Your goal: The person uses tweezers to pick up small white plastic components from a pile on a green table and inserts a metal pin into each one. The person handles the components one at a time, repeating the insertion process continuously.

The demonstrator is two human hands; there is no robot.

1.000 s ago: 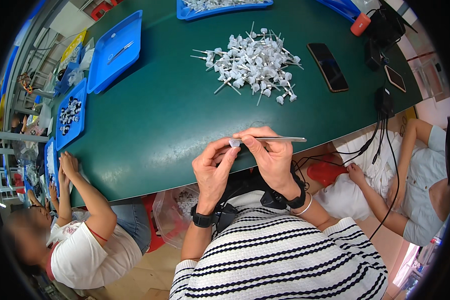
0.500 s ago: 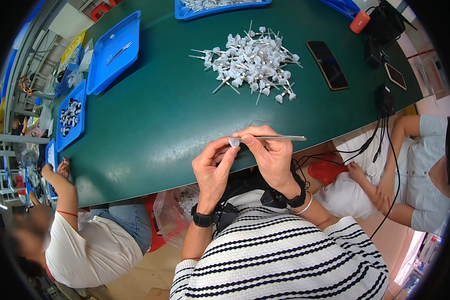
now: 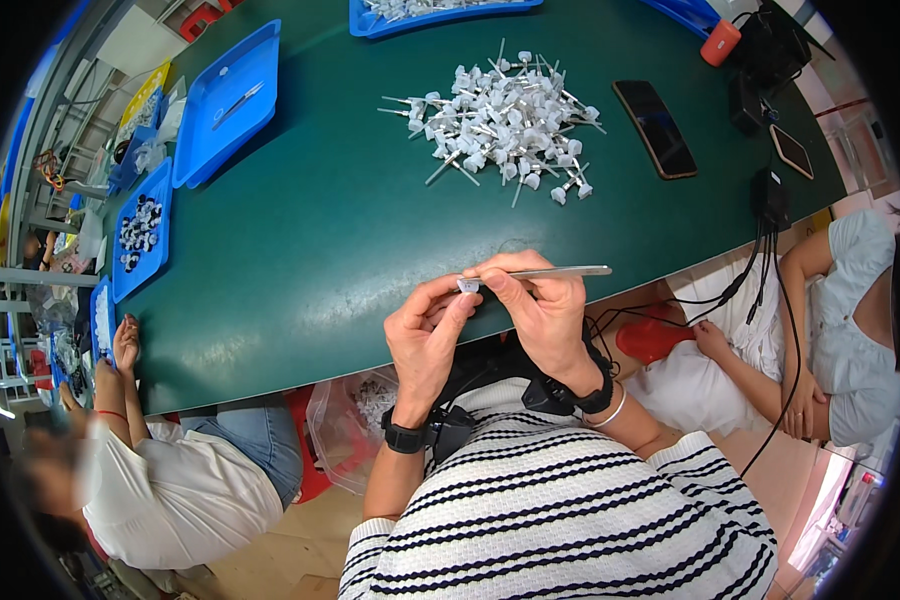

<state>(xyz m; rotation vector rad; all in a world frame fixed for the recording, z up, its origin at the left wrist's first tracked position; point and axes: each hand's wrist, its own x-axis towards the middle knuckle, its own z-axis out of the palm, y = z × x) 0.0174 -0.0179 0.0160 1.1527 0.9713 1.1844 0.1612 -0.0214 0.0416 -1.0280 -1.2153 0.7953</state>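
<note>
White plastic piece [image 3: 468, 287], small and cup-like, held on the near side of the pile: pinched between thumb and index finger of the left hand [image 3: 422, 338]. Right hand [image 3: 543, 308] closed on a slim metal tool [image 3: 587, 271], one end at the piece, the other pointing right. Whether the end sits inside or only against it cannot be told; the fingers cover the contact.

Step in hand, as judged: fine two-handed work with the tool on a single piece. Next move appears to call for a firm left pinch and small, controlled motion of the tool.

Containers, all placed from the pile. Nearer and to its left, below the worktop [image 3: 300, 270]: clear bin [image 3: 332, 455] with small pale pieces, kind unclear. Well left and slightly nearer: small blue tray [image 3: 156, 186] of black-and-white pieces [image 3: 140, 235]. Pile [image 3: 500, 125] itself: loose on the worktop, many white-headed parts with thin stems, heaped in all directions. Left of it: large blue tray [image 3: 198, 147], mostly bare, holding a slender tool [image 3: 237, 105] and one tiny white piece [image 3: 223, 71]. Just beyond: another blue tray [image 3: 370, 31], filled with similar pale parts, cut off by the frame.
</note>
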